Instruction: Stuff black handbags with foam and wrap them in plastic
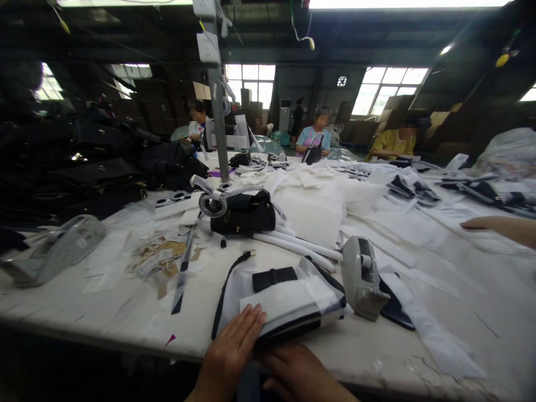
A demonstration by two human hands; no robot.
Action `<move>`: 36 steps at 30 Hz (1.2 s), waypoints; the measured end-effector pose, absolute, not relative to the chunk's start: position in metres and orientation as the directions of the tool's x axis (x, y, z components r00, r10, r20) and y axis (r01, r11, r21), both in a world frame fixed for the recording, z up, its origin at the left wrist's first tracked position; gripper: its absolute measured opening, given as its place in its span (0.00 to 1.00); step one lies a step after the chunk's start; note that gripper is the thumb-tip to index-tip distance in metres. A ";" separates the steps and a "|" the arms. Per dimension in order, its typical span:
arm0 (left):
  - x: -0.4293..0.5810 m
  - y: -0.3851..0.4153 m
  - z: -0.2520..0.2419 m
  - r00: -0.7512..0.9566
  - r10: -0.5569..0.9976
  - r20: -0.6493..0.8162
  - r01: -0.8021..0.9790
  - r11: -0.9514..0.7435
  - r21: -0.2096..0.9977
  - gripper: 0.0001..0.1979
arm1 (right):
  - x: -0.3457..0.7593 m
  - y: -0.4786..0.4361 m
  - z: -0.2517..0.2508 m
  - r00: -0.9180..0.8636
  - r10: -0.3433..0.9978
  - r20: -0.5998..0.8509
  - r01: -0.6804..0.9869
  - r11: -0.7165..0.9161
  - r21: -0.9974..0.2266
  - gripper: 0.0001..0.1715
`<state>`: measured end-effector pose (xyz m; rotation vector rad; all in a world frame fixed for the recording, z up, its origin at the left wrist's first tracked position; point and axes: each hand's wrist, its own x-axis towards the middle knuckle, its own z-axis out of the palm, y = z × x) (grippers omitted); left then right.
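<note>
A black handbag wrapped in white paper and clear film (288,304) lies at the near edge of the white table (439,340). My left hand (232,349) lies flat on its near left corner, fingers stretched out together. My right hand (299,374) rests at the bag's near edge, fingers curled under it and partly hidden. The bag's black strap (228,282) loops out to the left.
A grey tape dispenser (362,285) stands just right of the bag. Another black handbag (243,212) sits behind, beside a metal post (218,106). Paper tags (159,259), white sheets and black bags cover the table. A person's forearm (500,228) reaches in at right. Three people sit at the far side.
</note>
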<state>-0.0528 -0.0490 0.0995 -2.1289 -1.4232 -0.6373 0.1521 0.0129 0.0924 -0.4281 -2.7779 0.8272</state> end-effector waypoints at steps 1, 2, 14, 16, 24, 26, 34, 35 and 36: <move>-0.052 -0.049 0.098 0.336 0.705 0.625 0.937 -0.319 -0.143 0.23 | 0.154 0.011 0.091 -0.935 0.318 0.156 0.193 0.825 -0.531 0.31; -0.052 -0.049 0.096 0.331 0.708 0.623 0.939 -0.312 -0.144 0.23 | 0.156 0.009 0.091 -0.931 0.308 0.196 0.173 0.846 -0.505 0.28; -0.054 -0.047 0.079 0.402 0.703 0.586 0.916 -0.311 -0.255 0.25 | 0.063 0.143 0.171 -0.580 0.812 -0.070 0.662 0.420 -0.621 0.19; -0.053 -0.046 0.075 0.379 0.694 0.612 0.925 -0.291 -0.243 0.25 | 0.037 0.165 0.157 -0.565 0.806 -0.175 0.691 0.347 -0.634 0.21; -0.052 -0.039 0.063 0.337 0.650 0.681 0.935 -0.315 -0.163 0.25 | 0.012 0.186 0.126 -0.547 0.724 -0.421 0.542 -0.078 -0.837 0.15; -0.053 -0.039 0.062 0.340 0.648 0.682 0.935 -0.314 -0.167 0.25 | 0.013 0.187 0.127 -0.559 0.712 -0.425 0.441 -0.178 -0.879 0.23; -0.054 -0.040 0.064 0.374 0.688 0.622 0.926 -0.319 -0.203 0.29 | -0.008 0.174 0.126 -0.586 0.726 -0.359 0.144 -0.343 -0.928 0.36; -0.054 -0.040 0.065 0.374 0.690 0.620 0.925 -0.319 -0.204 0.29 | -0.008 0.171 0.126 -0.587 0.736 -0.337 0.110 -0.340 -0.934 0.36; -0.054 -0.040 0.065 0.371 0.691 0.621 0.927 -0.315 -0.202 0.29 | -0.005 0.167 0.127 -0.586 0.746 -0.315 0.077 -0.335 -0.939 0.36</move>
